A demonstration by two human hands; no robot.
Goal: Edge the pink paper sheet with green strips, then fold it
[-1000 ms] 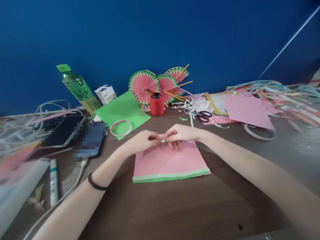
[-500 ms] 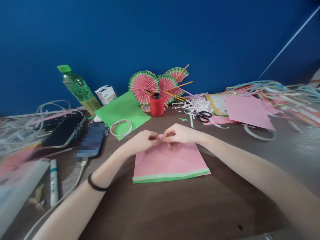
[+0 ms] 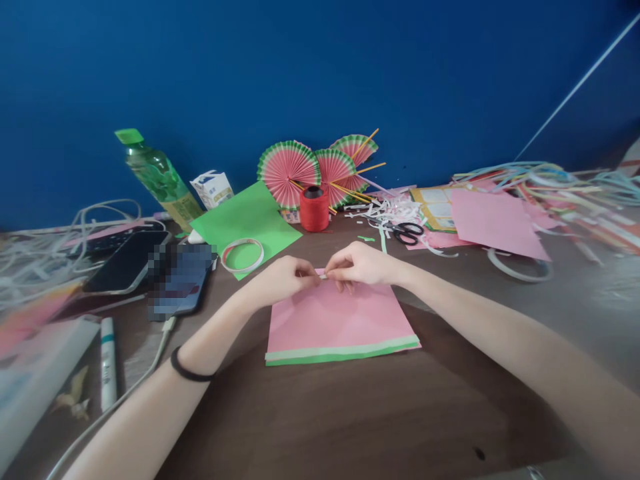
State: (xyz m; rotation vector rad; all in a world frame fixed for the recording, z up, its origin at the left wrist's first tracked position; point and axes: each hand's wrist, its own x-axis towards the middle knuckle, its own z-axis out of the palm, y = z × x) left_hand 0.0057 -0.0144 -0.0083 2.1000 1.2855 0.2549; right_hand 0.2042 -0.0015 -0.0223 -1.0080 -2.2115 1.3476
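Two bare hands meet over the far edge of a pink sheet of paper [image 3: 340,320] that lies flat on a brown desk [image 3: 325,413]. The right hand [image 3: 361,265] has thumb and forefinger drawn tight on one end of a tiny pale scrap [image 3: 323,276], its other fingers curled just above the pink. The left hand [image 3: 287,280], with a dark band [image 3: 187,370] around its wrist, brings thumb and finger narrowly together at the scrap's other end; whether they pinch it, I cannot tell.

The sheet spreads below the grip, towards the viewer, and ends in a pale and green border [image 3: 345,355]. Beyond the grip stands a red spool of thread [image 3: 314,213], with pleated watermelon-coloured fans [image 3: 289,170] behind it. To the grip's left, a roll of tape [image 3: 245,270] rests on a green sheet [image 3: 273,223]; to its right and farther off lie black-handled scissors [image 3: 407,232].

The step in hand looks like fine fingertip work on the scrap. The next move seems to call for a light, steady pinch on both sides, and for wrists that leave the sheet underneath undisturbed.
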